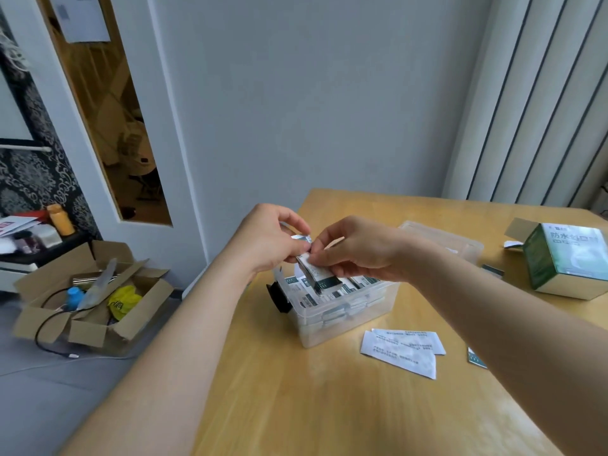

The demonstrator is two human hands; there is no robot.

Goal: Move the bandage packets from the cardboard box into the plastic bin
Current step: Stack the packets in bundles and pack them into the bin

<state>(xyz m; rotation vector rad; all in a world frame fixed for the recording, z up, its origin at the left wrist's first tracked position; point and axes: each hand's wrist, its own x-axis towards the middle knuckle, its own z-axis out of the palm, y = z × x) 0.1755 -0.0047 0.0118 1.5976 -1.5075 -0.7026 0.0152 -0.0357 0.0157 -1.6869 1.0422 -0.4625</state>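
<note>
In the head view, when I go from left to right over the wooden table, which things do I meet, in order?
plastic bin → loose white packets lying flat → green cardboard box with its flap open

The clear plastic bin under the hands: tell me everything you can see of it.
The plastic bin is a clear, open-topped rectangular tub, upright on the wooden table, nearly full of green-and-white bandage packets stacked flat. A black clip sits at its left end. The left hand and right hand pinch one packet over it.
</note>
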